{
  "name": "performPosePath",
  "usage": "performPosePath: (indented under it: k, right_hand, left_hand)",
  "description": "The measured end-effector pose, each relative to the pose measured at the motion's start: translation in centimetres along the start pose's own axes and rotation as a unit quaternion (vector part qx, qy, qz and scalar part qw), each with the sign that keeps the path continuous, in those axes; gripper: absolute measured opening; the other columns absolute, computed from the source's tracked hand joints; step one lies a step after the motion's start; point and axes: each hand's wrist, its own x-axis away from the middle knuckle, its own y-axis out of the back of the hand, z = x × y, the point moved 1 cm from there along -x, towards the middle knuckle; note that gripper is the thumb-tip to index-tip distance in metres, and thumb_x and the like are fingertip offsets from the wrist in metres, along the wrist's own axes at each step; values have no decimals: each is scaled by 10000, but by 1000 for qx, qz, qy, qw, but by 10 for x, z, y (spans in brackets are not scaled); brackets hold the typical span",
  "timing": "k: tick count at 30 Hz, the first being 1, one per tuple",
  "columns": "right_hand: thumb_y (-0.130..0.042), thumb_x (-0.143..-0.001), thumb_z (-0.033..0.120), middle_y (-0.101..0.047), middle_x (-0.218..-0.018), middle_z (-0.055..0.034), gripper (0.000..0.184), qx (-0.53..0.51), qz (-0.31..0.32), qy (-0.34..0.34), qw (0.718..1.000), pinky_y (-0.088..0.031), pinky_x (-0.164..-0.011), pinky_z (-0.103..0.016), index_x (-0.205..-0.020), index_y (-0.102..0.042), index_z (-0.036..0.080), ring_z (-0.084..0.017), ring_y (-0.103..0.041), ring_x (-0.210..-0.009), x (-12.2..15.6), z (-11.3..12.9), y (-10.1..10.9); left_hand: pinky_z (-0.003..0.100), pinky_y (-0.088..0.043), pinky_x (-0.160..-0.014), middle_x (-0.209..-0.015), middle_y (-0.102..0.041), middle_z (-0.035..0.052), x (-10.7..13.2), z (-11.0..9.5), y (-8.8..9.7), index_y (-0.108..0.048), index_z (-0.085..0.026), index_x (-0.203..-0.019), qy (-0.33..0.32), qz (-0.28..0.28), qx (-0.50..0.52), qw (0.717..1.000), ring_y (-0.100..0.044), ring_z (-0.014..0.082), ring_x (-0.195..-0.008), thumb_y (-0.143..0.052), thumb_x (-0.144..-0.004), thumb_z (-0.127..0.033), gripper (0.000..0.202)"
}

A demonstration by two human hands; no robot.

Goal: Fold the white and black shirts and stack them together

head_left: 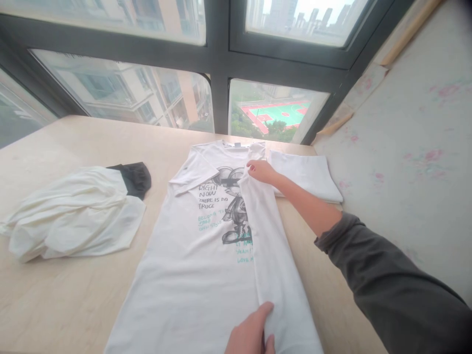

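White T-shirt lies face up on pale tabletop, collar toward window, one side folded inward. Black lettering: "RIGHT NOW THERE IS NO TRUCE". Teal lettering below: "BELONG TO YOUR OWN STYLE". Second teal block, cut by fold: "YEAH!", "LOVE". Neck label unreadable. Right hand pinches folded cloth near shoulder. Left hand touches fold lower down; cannot tell if gripping.

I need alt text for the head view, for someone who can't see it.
A right hand pinches and a left hand touches a printed white T-shirt on a pale surface, its right side folded inward. Crumpled cream cloth lies to its left and folded white cloth to its right, near windows.
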Motion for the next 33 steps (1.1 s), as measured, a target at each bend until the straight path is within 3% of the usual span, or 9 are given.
performPosePath:
  k: [5,8,12,14,16,19,23,29,33]
  right_hand:
    - [-528,-896,165,-605,-1330,-127,406,-14,-33,55,998,-400,-1081,-344,-1296,-585,120,-224,-545,-1235,60,15,-24]
    - [-504,-915,181,-609,-1321,-128,387,-48,-94,89,990,-412,-1098,-380,-1292,-580,131,-231,-541,-1249,116,18,-41]
    - [-464,-963,247,-570,-1391,-119,366,-49,-139,107,983,-426,-1113,-410,-1301,-576,162,-229,-508,-1309,205,17,-69]
    - [-450,-979,273,-506,-1469,-120,376,-8,-136,120,983,-390,-1147,-448,-1316,-573,162,-251,-418,-1397,241,16,-81]
    - [-447,-984,292,-435,-1532,-121,403,41,-126,126,983,-343,-1173,-497,-1346,-562,157,-283,-329,-1456,266,15,-90]
    - [-442,-990,320,-377,-1571,-122,452,94,-116,111,983,-309,-1178,-537,-1401,-529,154,-316,-287,-1475,282,15,-94]
    - [-434,-992,331,-368,-1577,-121,474,119,-116,92,982,-304,-1178,-524,-1422,-516,149,-318,-284,-1476,292,15,-93]
    - [-430,-988,302,-367,-1580,-112,464,128,-118,98,980,-303,-1175,-501,-1420,-522,157,-299,-290,-1473,320,14,-93]
    - [-457,-978,312,-409,-1552,-122,445,121,-114,90,982,-311,-1159,-521,-1388,-552,168,-308,-320,-1455,327,17,-91]
  left_hand:
    - [319,-523,-921,-1168,-706,99,9,-4,-2,-499,-216,-1431,-46,9,-3,999,-686,205,-937,-483,-829,-214,602]
    - [273,-543,-861,-1081,-726,67,20,-4,4,-465,-215,-1442,-83,-22,1,996,-693,173,-894,-488,-850,-199,593]
    - [234,-546,-821,-1038,-725,51,30,9,46,-547,-228,-1326,-117,-208,-59,969,-691,144,-893,-458,-949,-236,388]
    - [328,-514,-962,-1212,-687,97,28,20,74,-582,-215,-1288,-120,-331,-158,923,-649,208,-1112,-485,-958,-284,350]
    - [490,-405,-1096,-1403,-578,138,22,31,97,-566,-199,-1341,-103,-385,-261,879,-510,311,-1324,-514,-945,-329,420]
    - [634,-277,-1129,-1558,-394,177,11,44,110,-509,-175,-1430,-55,-378,-357,852,-340,410,-1435,-516,-933,-412,551]
    - [622,-250,-1139,-1603,-314,166,13,51,101,-466,-184,-1474,-47,-351,-398,846,-303,400,-1457,-485,-939,-449,598]
    - [577,-254,-1144,-1606,-318,145,37,60,91,-455,-195,-1480,-79,-344,-424,834,-309,379,-1457,-503,-928,-418,597]
    - [538,-322,-1117,-1532,-446,142,36,57,100,-549,-191,-1384,-89,-345,-416,837,-415,343,-1397,-493,-938,-411,501]
